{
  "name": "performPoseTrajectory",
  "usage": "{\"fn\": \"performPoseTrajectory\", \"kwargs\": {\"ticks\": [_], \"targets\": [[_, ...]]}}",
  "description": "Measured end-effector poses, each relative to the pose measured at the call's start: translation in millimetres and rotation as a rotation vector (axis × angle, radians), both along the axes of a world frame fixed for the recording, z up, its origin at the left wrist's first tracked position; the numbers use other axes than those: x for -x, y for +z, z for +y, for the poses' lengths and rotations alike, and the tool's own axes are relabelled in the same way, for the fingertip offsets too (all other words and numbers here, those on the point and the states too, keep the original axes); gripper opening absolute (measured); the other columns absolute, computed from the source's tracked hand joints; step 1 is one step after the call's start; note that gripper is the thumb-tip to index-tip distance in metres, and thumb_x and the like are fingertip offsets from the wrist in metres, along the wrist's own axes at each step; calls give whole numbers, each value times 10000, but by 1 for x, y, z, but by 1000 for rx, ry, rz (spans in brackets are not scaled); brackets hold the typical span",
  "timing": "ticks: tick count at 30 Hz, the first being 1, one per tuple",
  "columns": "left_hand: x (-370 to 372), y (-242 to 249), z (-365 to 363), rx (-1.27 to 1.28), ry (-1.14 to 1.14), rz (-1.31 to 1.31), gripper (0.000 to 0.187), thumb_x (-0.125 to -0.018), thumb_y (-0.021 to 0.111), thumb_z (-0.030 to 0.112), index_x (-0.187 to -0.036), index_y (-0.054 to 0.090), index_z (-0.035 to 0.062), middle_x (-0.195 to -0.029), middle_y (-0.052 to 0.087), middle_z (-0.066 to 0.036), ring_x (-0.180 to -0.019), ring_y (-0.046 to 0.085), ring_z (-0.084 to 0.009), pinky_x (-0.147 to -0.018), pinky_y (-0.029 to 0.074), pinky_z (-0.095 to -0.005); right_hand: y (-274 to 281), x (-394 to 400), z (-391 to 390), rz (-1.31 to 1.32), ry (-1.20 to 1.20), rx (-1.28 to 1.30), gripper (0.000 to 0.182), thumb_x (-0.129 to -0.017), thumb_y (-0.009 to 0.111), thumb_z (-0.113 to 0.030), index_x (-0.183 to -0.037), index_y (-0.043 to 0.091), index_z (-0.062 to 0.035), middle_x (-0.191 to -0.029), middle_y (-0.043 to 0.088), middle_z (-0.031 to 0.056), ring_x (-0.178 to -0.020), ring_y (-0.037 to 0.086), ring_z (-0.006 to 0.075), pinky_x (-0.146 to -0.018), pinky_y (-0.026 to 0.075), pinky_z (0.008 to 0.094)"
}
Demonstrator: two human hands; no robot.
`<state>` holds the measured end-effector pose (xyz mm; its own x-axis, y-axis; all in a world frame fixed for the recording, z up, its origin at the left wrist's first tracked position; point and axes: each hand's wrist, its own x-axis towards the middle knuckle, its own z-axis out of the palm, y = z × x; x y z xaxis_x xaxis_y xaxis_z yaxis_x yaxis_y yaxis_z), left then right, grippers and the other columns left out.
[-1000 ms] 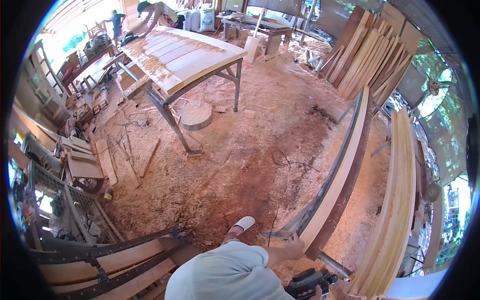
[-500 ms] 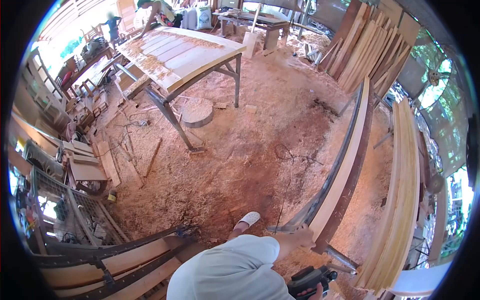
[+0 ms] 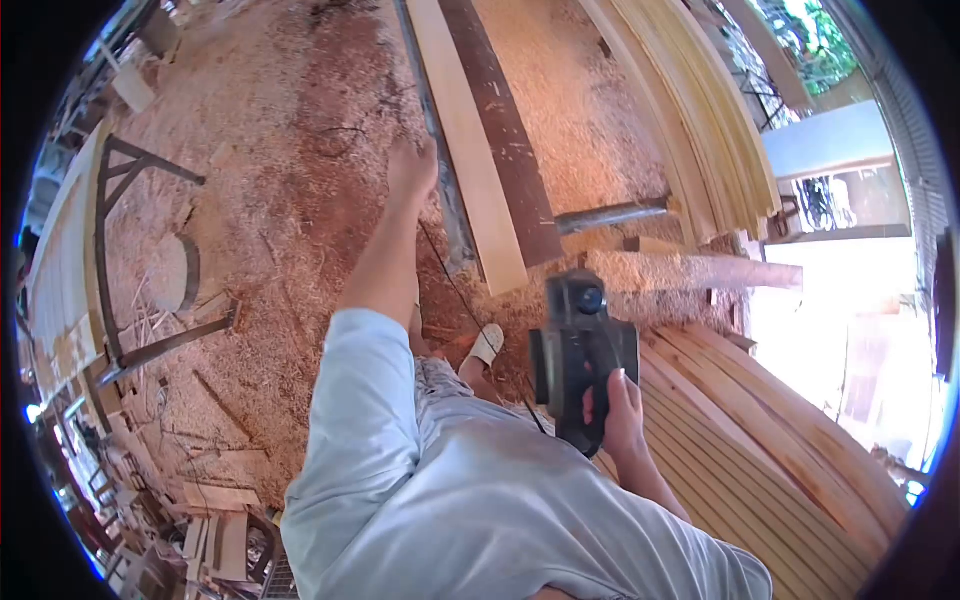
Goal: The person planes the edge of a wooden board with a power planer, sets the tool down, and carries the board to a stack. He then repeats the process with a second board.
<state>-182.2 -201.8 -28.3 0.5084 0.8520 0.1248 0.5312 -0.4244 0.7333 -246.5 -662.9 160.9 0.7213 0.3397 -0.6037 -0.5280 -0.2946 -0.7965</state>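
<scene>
My right hand point(image 3: 622, 415) is wrapped round the handle of a dark power planer point(image 3: 585, 365), which is held in front of my body, beside the near end of a pale board. A black cord runs from the tool's lower end. My left hand point(image 3: 412, 172) reaches forward at the left side of the metal rail point(image 3: 435, 130); its fingers are blurred, and what they hold, if anything, cannot be made out. The pale board point(image 3: 475, 160) lies along that rail, with a dark brown board point(image 3: 508, 140) right beside it.
Stacked long boards point(image 3: 700, 130) stand at the upper right. More planks point(image 3: 760, 430) lie at the lower right. A worktable with a panel point(image 3: 62, 270) is at the left. Shavings cover the floor point(image 3: 270, 190), where the cord trails near my shoe point(image 3: 487, 343).
The view has swung down and to the right. The planer is now fully in view in front of my body. My left hand has moved forward from the near end of the boards.
</scene>
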Motion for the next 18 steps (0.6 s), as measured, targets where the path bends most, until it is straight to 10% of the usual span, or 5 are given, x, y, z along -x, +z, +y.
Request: {"fn": "performPoseTrajectory", "kwargs": {"ticks": [18], "targets": [[-135, 36, 48, -148, -442, 726, 612, -1041, 345, 468, -1417, 536, 25, -1640, 218, -172, -1491, 275, -347, -1218, 171, -542, -31, 5, 71, 37, 231, 54, 381, -979, 607, -387, -834, 587, -36, -654, 568, -4, -599, 517, 67, -547, 409, 245]]}}
